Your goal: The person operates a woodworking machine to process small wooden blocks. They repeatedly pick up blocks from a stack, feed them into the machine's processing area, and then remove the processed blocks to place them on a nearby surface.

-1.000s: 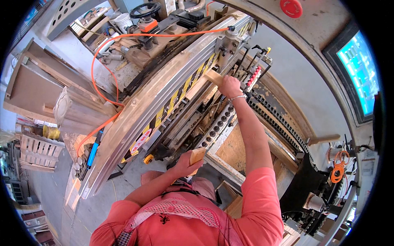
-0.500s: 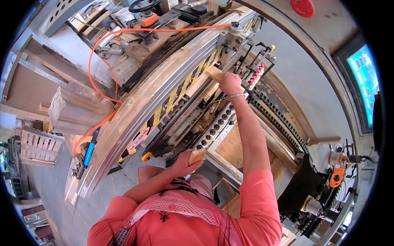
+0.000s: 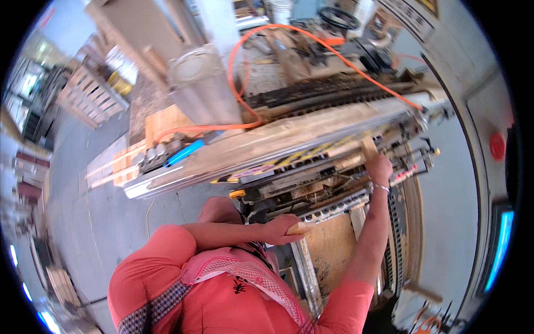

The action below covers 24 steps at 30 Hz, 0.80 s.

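My right hand [image 3: 379, 168] is closed round a wooden strip [image 3: 369, 148] over the far side of the machine bed, and the strip's far end points at the striped rail. Nearer my body, my left hand [image 3: 282, 229] is wrapped round a small wooden block [image 3: 301, 227]. Only one end of that block shows past my fingers. Between my hands runs a machine rail with a row of round dark holes [image 3: 334, 207]. Scraps and dust lie in the dark gap beyond it.
A long wood-topped beam [image 3: 289, 136] crosses the machine's far side. An orange hose [image 3: 229, 72] loops over it, and a blue tool [image 3: 185, 153] lies at its left end. A machine post with a red button [image 3: 497, 146] stands at right. A slatted crate [image 3: 92, 96] stands far left.
The whole view has swung round to the left, showing more floor and workshop there. Both hands keep their wooden pieces; the right one stays stretched out over the machine.
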Tool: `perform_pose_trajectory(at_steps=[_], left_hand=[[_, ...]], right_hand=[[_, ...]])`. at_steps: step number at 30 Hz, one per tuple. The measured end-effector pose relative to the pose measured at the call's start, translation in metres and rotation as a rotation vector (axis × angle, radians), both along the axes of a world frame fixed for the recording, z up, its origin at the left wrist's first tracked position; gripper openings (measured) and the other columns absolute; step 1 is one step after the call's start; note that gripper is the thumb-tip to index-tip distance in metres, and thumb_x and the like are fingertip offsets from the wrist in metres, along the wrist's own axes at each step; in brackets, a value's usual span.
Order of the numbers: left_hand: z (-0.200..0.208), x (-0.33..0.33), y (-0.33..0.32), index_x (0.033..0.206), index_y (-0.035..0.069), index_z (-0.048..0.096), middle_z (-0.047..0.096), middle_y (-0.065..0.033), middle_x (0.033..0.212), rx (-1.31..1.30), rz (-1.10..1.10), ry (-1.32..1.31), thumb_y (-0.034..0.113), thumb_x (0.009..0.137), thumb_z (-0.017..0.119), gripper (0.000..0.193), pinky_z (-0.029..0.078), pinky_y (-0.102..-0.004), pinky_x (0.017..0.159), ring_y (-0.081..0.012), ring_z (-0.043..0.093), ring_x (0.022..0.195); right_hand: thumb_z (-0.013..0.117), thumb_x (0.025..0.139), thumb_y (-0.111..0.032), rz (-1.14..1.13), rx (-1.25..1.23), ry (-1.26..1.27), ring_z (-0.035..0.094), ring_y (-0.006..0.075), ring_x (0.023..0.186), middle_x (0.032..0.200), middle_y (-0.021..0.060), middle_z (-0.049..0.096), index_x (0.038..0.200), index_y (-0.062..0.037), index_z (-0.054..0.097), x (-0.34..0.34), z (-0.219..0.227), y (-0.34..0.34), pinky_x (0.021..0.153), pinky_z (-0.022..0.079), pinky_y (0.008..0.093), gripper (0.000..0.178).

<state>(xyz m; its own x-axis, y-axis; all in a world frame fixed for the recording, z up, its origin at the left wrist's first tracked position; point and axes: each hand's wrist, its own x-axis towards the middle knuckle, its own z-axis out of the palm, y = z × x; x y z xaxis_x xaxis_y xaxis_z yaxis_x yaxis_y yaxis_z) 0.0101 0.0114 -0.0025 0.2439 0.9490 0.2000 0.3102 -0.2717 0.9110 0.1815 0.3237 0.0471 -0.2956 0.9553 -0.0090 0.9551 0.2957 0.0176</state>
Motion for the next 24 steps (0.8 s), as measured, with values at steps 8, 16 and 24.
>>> perform_pose_trajectory(at_steps=[8, 16, 24], left_hand=[[0.036, -0.049, -0.062, 0.099, 0.003, 0.055, 0.056, -0.0056, 0.088, -0.244, 0.236, -0.218, 0.019, 0.083, 0.061, 0.024, 0.044, -0.0288, 0.072, -0.0154, 0.054, 0.083], [0.053, -0.138, -0.169, 0.116, 0.005, 0.05, 0.057, -0.0052, 0.1, -0.601, 0.838, -0.594, 0.018, 0.088, 0.056, 0.031, 0.048, -0.0291, 0.078, -0.0147, 0.057, 0.088], [-0.016, -0.288, -0.27, 0.114, 0.005, 0.053, 0.06, -0.004, 0.087, -0.645, 1.354, -0.569, 0.022, 0.082, 0.064, 0.038, 0.05, -0.0262, 0.061, -0.0117, 0.059, 0.076]], right_hand=[[0.065, 0.065, -0.033, 0.071, 0.114, 0.0, 0.064, 0.0344, 0.071, 0.075, 0.0196, 0.064, 0.07, -0.0027, 0.065, 0.016, -0.027, 0.016, 0.065, 0.052, 0.0431, 0.031], [0.069, 0.065, -0.033, 0.055, 0.056, 0.043, 0.061, 0.0384, 0.082, 0.082, 0.0233, 0.063, 0.087, -0.0009, 0.061, 0.011, -0.018, 0.008, 0.073, 0.05, 0.0463, 0.04], [0.07, 0.07, -0.031, -0.046, 0.315, 0.126, 0.056, 0.0373, 0.096, 0.099, 0.0238, 0.059, 0.102, 0.0001, 0.058, 0.004, -0.011, -0.043, 0.082, 0.044, 0.0457, 0.046]])
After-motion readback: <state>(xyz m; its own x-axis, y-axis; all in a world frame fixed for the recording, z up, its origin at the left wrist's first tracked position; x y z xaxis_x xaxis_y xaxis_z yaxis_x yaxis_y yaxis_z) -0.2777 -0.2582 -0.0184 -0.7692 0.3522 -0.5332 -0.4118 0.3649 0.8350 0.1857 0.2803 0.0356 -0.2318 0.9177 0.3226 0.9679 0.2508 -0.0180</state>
